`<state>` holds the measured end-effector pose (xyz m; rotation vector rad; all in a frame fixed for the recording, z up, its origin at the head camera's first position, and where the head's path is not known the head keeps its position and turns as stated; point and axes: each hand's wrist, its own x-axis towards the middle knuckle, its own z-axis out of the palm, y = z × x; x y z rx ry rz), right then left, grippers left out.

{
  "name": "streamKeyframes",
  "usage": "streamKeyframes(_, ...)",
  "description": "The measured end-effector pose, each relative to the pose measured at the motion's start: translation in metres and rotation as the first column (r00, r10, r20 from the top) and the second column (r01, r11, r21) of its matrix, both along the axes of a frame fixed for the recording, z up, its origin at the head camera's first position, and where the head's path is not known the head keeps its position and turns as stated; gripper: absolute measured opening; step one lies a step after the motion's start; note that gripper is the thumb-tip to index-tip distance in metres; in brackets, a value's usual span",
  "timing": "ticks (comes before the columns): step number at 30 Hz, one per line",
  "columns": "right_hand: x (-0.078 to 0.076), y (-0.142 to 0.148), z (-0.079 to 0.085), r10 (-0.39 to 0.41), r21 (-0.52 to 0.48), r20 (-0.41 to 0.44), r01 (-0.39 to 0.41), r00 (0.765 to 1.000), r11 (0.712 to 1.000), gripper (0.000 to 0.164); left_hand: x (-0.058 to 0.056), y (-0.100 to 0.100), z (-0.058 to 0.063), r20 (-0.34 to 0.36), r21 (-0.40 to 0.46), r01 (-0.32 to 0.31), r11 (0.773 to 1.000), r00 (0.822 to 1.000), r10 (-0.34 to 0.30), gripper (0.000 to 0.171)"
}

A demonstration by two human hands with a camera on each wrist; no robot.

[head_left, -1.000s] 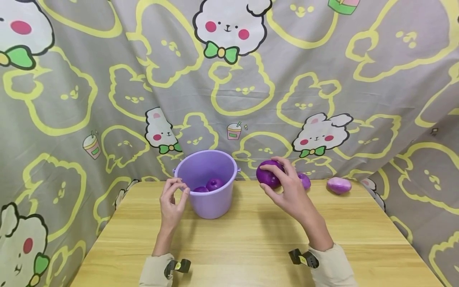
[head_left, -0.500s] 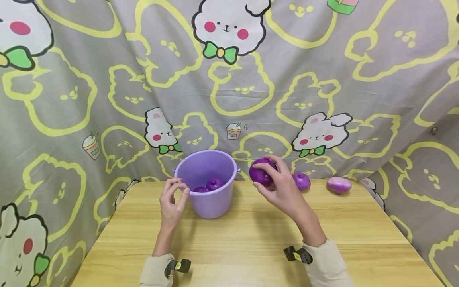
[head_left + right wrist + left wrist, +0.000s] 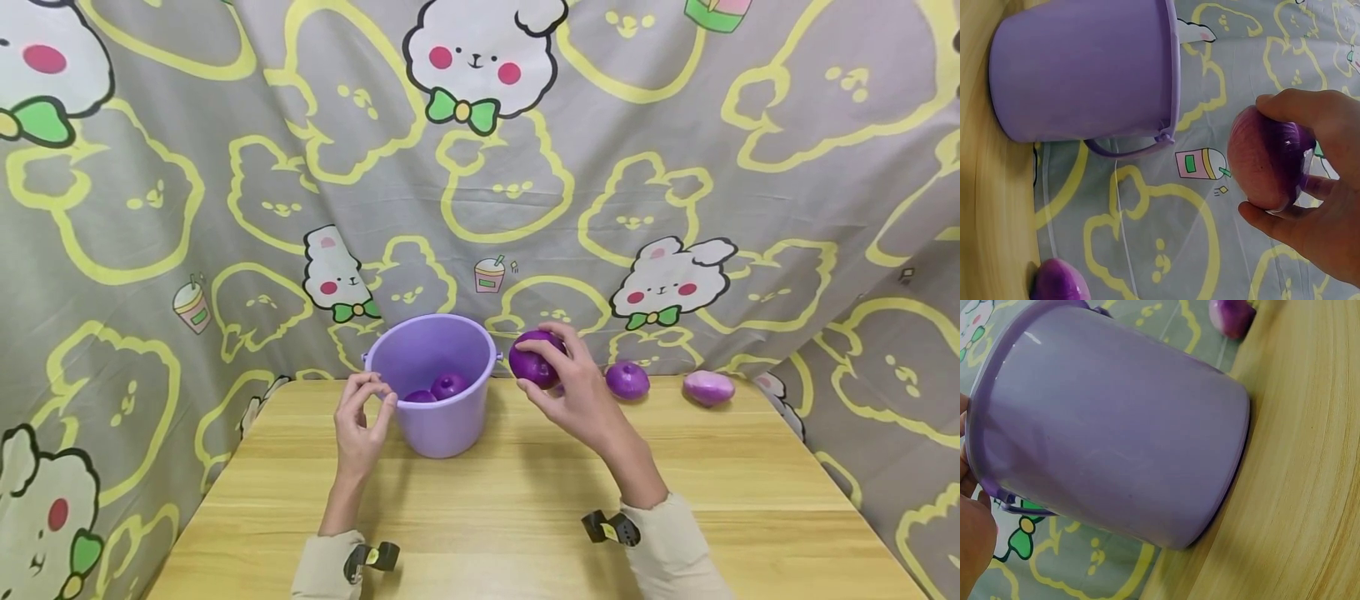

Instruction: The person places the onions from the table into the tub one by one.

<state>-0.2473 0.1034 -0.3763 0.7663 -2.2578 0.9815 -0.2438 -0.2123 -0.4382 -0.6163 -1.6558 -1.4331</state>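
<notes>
A light purple bucket [image 3: 442,429] stands upright at the back left of the table. My left hand [image 3: 360,425] pinches its near-left rim between thumb and fingers; in the left wrist view the bucket wall [image 3: 1110,425] hides part of those fingers. Two round purple things, one an onion-like bulb [image 3: 448,386], lie inside the bucket. Right of the bucket, my right hand [image 3: 573,392] grips a round purple onion [image 3: 534,360], raised above the table. The right wrist view shows the onion's [image 3: 1260,159] pale pinkish side and dark purple side, between thumb and fingers.
Along the table's back edge sit another purple onion [image 3: 628,380] and a longer pink-and-purple piece [image 3: 708,387]. A purple piece shows partly behind the right hand. A patterned curtain [image 3: 525,208] hangs right behind the wooden table [image 3: 480,517].
My right hand has moved left toward the bucket with the onion, uncovering the onion on the table behind it. My left hand and the bucket have stayed in place.
</notes>
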Motion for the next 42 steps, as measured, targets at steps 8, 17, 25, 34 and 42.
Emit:
streamKeyframes(8, -0.002, -0.009, 0.002, 0.009, 0.007, -0.004, -0.009, 1.000, 1.000, 0.042, -0.001, 0.000, -0.002, -0.004, 0.008, 0.003, 1.000, 1.000, -0.003, 0.010)
streamKeyframes(17, -0.005, -0.018, 0.003, 0.018, 0.019, -0.034, -0.018, 0.999, 1.000, 0.041, -0.006, -0.003, -0.009, 0.016, -0.004, -0.009, 1.000, 1.000, 0.009, 0.013)
streamKeyframes(25, -0.008, -0.027, 0.003, 0.055, 0.004, -0.018, -0.055, 0.998, 0.998, 0.042, 0.001, 0.001, -0.001, -0.006, 0.004, 0.003, 1.000, 1.000, -0.003, 0.010)
streamKeyframes(34, -0.012, -0.039, 0.004, 0.091, 0.001, -0.028, -0.091, 0.995, 0.996, 0.042, 0.000, 0.000, -0.002, 0.005, 0.005, 0.003, 1.000, 1.000, -0.003, 0.006)
streamKeyframes(42, -0.017, -0.047, 0.007, 0.100, 0.017, -0.026, -0.100, 0.995, 0.995, 0.041, 0.000, 0.000, -0.002, 0.007, 0.010, -0.005, 1.000, 1.000, 0.004, 0.008)
